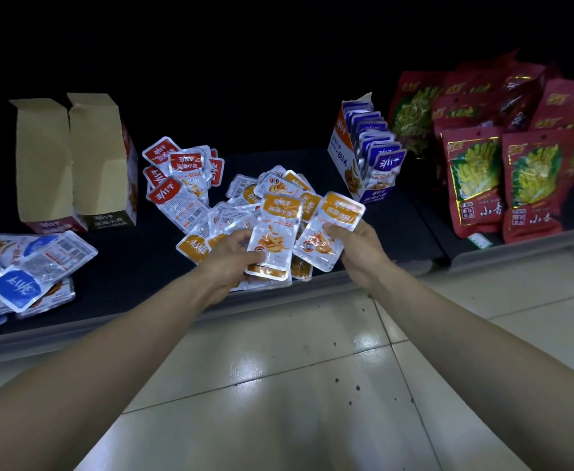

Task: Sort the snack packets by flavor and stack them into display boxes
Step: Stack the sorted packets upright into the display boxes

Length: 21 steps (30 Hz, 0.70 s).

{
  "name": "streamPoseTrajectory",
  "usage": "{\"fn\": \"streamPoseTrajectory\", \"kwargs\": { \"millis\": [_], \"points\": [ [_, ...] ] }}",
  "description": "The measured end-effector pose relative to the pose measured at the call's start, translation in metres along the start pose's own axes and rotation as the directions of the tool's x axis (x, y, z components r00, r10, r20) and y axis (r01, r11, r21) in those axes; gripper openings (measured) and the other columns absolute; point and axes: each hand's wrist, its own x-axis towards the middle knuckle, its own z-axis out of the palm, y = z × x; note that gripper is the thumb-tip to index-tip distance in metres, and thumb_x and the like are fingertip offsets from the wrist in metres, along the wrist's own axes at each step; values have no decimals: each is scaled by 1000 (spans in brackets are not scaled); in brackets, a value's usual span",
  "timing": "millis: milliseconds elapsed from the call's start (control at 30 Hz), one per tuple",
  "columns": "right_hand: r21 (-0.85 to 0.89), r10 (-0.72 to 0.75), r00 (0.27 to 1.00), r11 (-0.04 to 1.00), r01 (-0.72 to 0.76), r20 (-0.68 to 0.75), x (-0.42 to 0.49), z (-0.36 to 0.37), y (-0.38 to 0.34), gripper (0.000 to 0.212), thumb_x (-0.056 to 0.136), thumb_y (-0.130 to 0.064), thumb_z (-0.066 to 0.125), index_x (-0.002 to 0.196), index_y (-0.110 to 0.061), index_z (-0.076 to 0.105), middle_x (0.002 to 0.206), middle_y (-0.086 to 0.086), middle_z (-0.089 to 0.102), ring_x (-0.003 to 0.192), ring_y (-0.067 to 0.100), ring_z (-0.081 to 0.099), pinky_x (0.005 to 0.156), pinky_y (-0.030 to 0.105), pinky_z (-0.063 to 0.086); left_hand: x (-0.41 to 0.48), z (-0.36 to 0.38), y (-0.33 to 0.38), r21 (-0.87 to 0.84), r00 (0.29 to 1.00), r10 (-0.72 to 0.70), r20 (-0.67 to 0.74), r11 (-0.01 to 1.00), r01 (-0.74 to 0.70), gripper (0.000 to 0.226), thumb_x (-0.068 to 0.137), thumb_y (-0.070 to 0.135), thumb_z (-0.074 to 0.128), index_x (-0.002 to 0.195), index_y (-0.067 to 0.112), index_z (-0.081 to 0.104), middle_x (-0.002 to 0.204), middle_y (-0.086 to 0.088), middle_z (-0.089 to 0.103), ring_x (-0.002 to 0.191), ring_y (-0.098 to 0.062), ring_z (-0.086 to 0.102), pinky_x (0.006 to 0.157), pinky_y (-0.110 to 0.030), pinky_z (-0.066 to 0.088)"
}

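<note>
Single orange packet (pixel 329 229) pinched in right hand (pixel 355 248), just right of orange stack (pixel 273 232) gripped by left hand (pixel 233 258), both over near edge of loose orange pile (pixel 279 188). Best laid squarely on the stack, same face up, edges flush, before boxing. Far left, open boxes (pixel 44 158) showing no packets; far right, display box (pixel 341 147) packed with upright purple packets (pixel 385 161).

Red bags (pixel 472 185): "小香". Orange packets (pixel 276 215): likely "劲仔 深海小鱼", upside down.
</note>
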Motion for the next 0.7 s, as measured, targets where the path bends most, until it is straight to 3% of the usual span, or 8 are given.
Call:
{"fn": "streamPoseTrajectory", "kwargs": {
  "millis": [67,200,333,467,567,700],
  "points": [
    [54,53,998,997,-54,16,0,-4,-2,18,93,-2,58,109,-8,62,106,9,70,100,27,68,85,39,56,0,-3,-3,24,1000,10,-22,1000,-10,34,90,-5,60,121,7,52,100,-11,65,55,-12,66,43,-20,49],
    [47,88,975,994,-99,205,-6,10,4,30,94,-3,56,125,-6,56,120,14,67,108,29,66,90,43,56,2,-5,-6,108,998,55,32,992,-59,47,83,-2,70,124,10,52,116,-15,66,74,-21,68,52,-23,53],
    [-33,112,984,994,-109,141,-6,24,12,16,94,-4,57,109,-10,57,110,12,68,100,26,67,92,46,54,1,-4,-6,97,992,80,96,991,-89,45,82,2,72,120,20,55,119,-6,66,94,-26,70,78,-36,59],
    [-55,102,987,994,-96,125,-4,19,11,19,94,-4,58,112,-6,61,106,8,70,95,23,69,78,37,58,-2,-11,-5,-16,990,27,138,1000,-25,34,91,-3,58,113,22,58,110,-5,69,84,-20,71,71,-31,60],
    [-27,109,983,994,-106,149,-7,23,11,18,94,-3,57,110,-11,61,106,6,70,97,22,69,79,36,58,-3,-22,-4,35,997,18,72,999,-21,37,88,-7,59,113,20,60,101,-6,71,73,-17,69,64,-28,58],
    [-16,119,977,993,-118,180,-9,47,8,30,92,-2,60,119,-16,58,117,8,69,107,26,67,88,43,55,-7,-48,3,102,999,16,49,995,-21,51,83,-5,67,129,14,56,109,-15,69,88,-25,65,82,-43,55]
  ]
}}
